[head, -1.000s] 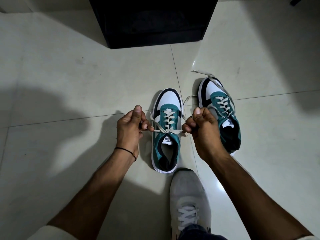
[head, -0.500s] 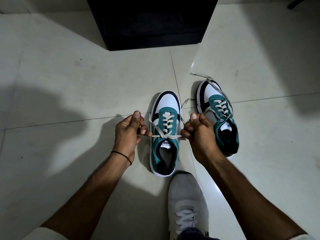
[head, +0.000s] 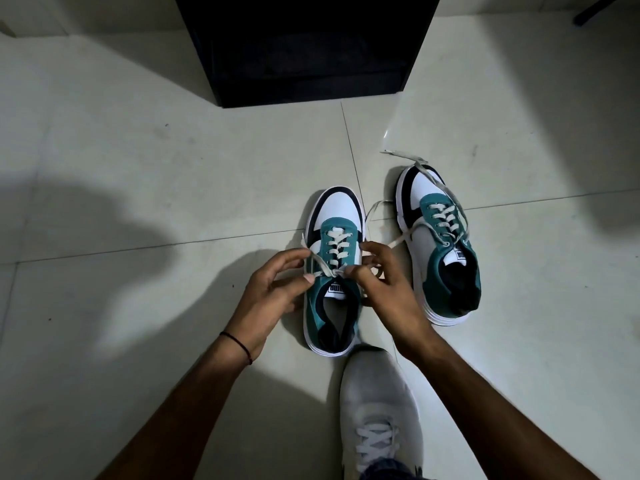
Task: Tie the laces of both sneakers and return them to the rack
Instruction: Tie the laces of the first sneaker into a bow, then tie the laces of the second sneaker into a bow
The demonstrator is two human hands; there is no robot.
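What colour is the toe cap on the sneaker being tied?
White toe cap with a black edge; head view.

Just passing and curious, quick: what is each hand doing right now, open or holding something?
Left hand: pinches the lace of the left sneaker.
Right hand: pinches the same lace by the knot.

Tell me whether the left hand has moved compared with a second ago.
Yes. The left hand has come in rightward to the nearer sneaker, pinching its lace by the tongue rather than out to the side.

A home floor, by the glossy pale floor tiles (head: pixel 138 161) and a black shoe rack (head: pixel 304 46).
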